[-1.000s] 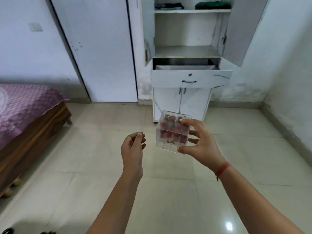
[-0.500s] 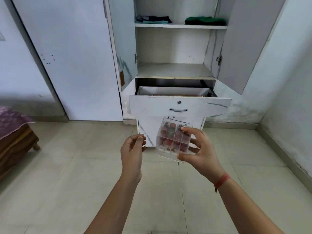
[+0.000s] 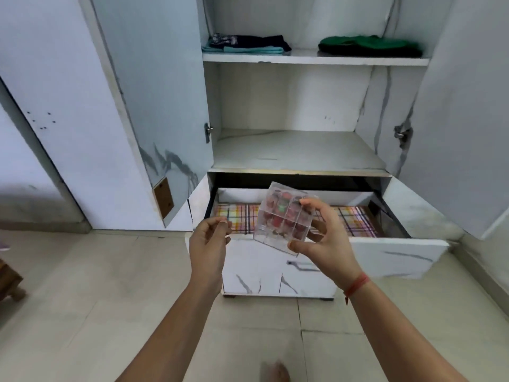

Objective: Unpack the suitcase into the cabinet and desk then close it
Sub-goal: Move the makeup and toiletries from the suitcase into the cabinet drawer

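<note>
Clear divided box [image 3: 281,219], reddish items inside, tilted, just above the front of the open cabinet drawer [image 3: 399,256]. Right hand [image 3: 327,241]: thumb and fingers clasp the box edges. Left hand [image 3: 209,241], at drawer's left end: fingers curled to thumb, apparently holding nothing.

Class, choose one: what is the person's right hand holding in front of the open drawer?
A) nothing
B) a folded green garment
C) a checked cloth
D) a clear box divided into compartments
D: the right hand grips the clear box between thumb and fingers in front of the open drawer, while the green garment lies on the top shelf.
</note>
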